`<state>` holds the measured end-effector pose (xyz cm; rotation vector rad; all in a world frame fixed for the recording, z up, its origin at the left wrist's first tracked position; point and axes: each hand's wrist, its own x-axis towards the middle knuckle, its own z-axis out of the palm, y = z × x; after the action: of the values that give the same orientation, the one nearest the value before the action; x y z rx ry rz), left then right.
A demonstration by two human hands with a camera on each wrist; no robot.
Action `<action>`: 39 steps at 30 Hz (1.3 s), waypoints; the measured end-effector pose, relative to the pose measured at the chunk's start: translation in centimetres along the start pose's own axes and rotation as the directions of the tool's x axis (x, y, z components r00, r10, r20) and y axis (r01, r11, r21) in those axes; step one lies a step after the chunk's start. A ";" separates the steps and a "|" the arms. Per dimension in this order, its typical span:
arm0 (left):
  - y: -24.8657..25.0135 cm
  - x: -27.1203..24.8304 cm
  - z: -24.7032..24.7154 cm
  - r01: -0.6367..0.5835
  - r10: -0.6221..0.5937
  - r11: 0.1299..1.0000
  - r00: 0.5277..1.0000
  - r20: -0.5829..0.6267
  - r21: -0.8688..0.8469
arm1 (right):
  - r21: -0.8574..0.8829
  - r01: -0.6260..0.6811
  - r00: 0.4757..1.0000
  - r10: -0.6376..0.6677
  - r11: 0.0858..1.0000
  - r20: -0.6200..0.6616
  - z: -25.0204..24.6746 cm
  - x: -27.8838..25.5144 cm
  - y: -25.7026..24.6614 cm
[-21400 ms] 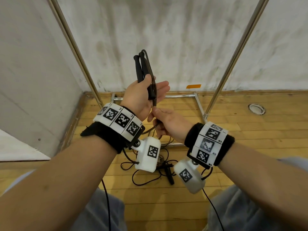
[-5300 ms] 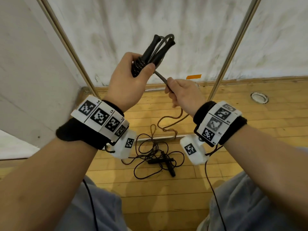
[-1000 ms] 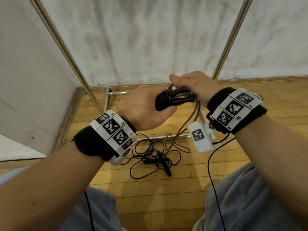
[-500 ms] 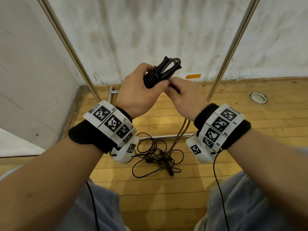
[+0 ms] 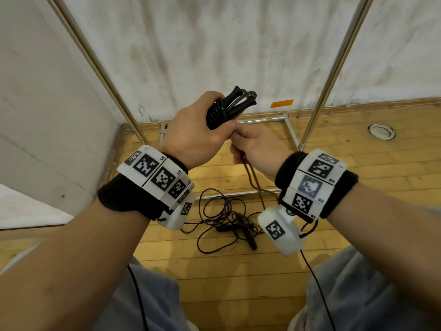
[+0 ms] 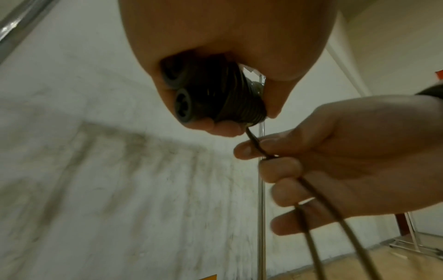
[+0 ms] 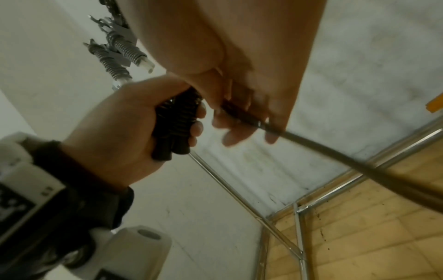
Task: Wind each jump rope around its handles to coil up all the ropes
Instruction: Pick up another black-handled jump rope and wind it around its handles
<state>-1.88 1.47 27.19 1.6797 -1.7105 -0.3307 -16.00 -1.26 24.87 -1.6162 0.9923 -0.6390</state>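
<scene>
The black handles, ringed with wound cord, are sitting up in front of the wall, the left hand curling tight around them. Just beside it, the right hand is pinching the loose rope, which is trailing down to the wooden floor. A second jump rope is lying tangled there, partly hidden behind the wrist cameras. The left wrist view is showing two handle ends side by side; the head view is hiding them behind the fist. Metal frame poles are flanking everything.
</scene>
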 end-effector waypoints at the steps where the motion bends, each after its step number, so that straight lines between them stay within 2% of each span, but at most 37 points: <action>1: -0.2 0.1 0.0 0.005 -0.005 1.000 1.000 0.009 0.027 | 0.020 0.002 1.000 -0.001 1.000 -0.009 -0.1 0.0 0.3; 2: -0.4 0.2 -0.1 0.011 -0.012 0.998 1.000 0.023 0.061 | -0.006 0.007 1.000 -0.007 1.000 -0.025 -0.4 0.1 0.5; 5: -1.0 0.3 -0.1 0.048 -0.065 0.982 0.994 0.093 0.183 | -0.242 0.055 0.996 -0.070 0.969 -0.053 -1.1 0.0 1.0; 10: -2.1 0.5 0.3 0.064 -0.136 0.941 0.971 0.199 0.333 | -0.554 0.094 0.995 -0.100 0.827 0.020 -0.7 -1.0 1.3; 14: -2.7 0.4 1.2 0.043 -0.156 0.907 0.958 0.240 0.420 | -0.586 0.138 0.989 -0.078 0.799 0.126 -0.5 -1.1 1.1; 18: -2.8 0.3 2.1 0.045 -0.220 0.859 0.932 0.287 0.511 | -0.626 0.189 0.980 -0.101 0.757 0.174 -0.8 -1.3 0.7; 21: -2.4 0.0 2.5 -0.003 -0.214 0.844 0.915 0.342 0.536 | -0.704 0.250 0.968 -0.200 0.665 0.154 -1.1 -1.1 0.2; 23: -1.9 -0.3 2.9 -0.029 -0.183 0.867 0.910 0.372 0.497 | -0.732 0.228 0.965 -0.247 0.642 0.084 -1.7 -0.6 0.1; 26: -0.9 -0.5 3.3 -0.080 -0.086 0.913 0.921 0.379 0.400 | -0.705 0.149 0.964 -0.261 0.693 -0.053 -3.0 0.1 -0.2; 28: -0.2 -0.7 3.4 -0.115 -0.020 0.920 0.941 0.338 0.375 | -0.643 0.132 0.957 -0.266 0.755 -0.115 -3.8 0.3 -0.5; 31: 0.4 -0.8 3.5 -0.148 0.054 0.930 0.960 0.275 0.335 | -0.512 0.111 0.956 -0.233 0.852 -0.179 -4.6 0.3 -1.0; 34: 0.7 -0.9 3.3 -0.188 0.112 0.945 0.955 0.274 0.269 | -0.308 0.060 0.961 -0.138 0.950 -0.240 -5.6 0.4 -1.1; 39: 1.5 -1.4 2.4 -0.166 0.138 0.983 0.955 0.262 0.085 | -0.010 0.031 0.988 -0.032 0.999 -0.148 -6.4 0.5 -0.5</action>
<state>-4.66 2.25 25.98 1.6227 -2.0677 -0.4040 -20.85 -4.88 27.09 -1.6119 1.0793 -0.7870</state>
